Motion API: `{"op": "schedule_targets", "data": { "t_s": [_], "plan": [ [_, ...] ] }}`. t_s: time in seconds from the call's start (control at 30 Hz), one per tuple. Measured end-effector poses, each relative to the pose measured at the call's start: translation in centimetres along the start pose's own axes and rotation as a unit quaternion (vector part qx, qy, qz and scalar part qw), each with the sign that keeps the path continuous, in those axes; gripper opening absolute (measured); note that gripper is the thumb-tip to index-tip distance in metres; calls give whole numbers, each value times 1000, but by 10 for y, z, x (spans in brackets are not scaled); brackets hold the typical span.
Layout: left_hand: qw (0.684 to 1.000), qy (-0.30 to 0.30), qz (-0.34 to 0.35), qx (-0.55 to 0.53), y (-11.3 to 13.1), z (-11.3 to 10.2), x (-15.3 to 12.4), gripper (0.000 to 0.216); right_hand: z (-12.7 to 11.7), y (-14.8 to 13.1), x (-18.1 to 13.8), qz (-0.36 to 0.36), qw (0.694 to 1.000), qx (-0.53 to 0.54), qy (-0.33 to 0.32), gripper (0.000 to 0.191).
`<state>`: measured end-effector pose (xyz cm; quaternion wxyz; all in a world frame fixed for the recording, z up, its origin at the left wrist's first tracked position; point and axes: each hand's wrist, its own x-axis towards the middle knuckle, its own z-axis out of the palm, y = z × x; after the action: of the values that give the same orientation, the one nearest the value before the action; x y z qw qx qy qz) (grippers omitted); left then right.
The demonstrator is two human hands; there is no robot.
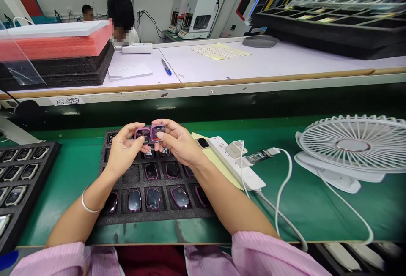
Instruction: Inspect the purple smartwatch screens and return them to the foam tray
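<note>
My left hand [124, 148] pinches a small pink-framed watch body [143, 134] with a dark screen. Beside it, my right hand [178, 140] grips a second pink watch body [157, 131]; the two pieces touch side by side. Both hands hover over the far end of a black foam tray [127, 177] on the green belt. Several more pink watch bodies [152, 198] lie in the tray's pockets, and a few pockets are empty. A thin bracelet circles my left wrist.
A second black foam tray [19, 174] with silver watch bodies sits at the left. A white power strip [236, 164] with plugs and cables lies to the right, next to a white desk fan [352, 145]. Beyond, a raised shelf carries stacked foam, paper and a pen; people sit behind.
</note>
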<state>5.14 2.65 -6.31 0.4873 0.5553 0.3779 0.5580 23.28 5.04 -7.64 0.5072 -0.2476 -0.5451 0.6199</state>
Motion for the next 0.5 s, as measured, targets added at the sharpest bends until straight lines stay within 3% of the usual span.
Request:
{"op": "schedule_targets", "data": {
  "t_s": [0.5],
  "plan": [
    [1000,-5,-26,13,-1,-3,2,44,-1,0,2,12,1000,9,-4,45]
  ]
}}
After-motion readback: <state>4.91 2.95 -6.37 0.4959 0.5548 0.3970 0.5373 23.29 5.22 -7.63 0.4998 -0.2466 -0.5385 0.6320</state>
